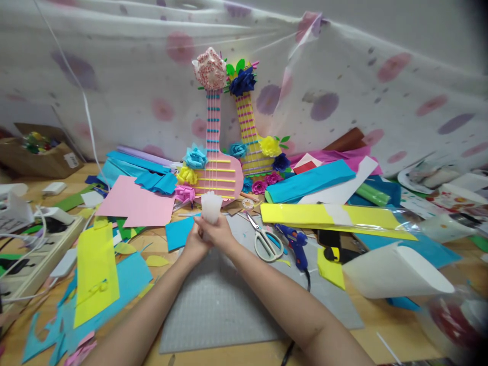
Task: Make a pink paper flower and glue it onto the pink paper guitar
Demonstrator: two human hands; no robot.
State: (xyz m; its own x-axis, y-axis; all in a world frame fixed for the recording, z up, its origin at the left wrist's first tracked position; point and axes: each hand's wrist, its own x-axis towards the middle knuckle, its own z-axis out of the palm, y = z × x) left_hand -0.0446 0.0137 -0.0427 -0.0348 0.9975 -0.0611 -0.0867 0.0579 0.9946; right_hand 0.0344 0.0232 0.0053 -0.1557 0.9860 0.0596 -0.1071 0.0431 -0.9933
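Note:
Both hands meet in front of me, above the grey cutting mat (217, 310). My left hand (196, 240) and my right hand (220, 233) are closed together round the lower part of a pale, whitish bundle (211, 206) with a scalloped top. It stands upright out of my fists; whether it is paper petals or glue sticks I cannot make out. Just behind it leans a pink paper guitar (224, 175) with flowers on it. To the right of my right hand lie white-handled scissors (269, 244) and a blue glue gun (296, 246).
A yellow paper guitar (247, 127) leans beside the pink one. Yellow crepe paper (297, 214) and a white roll (396, 272) lie at right. Pink sheet (139, 203), yellow strip (97, 274) and blue scraps (129, 277) spread left. A power strip (41, 264) runs along the left edge.

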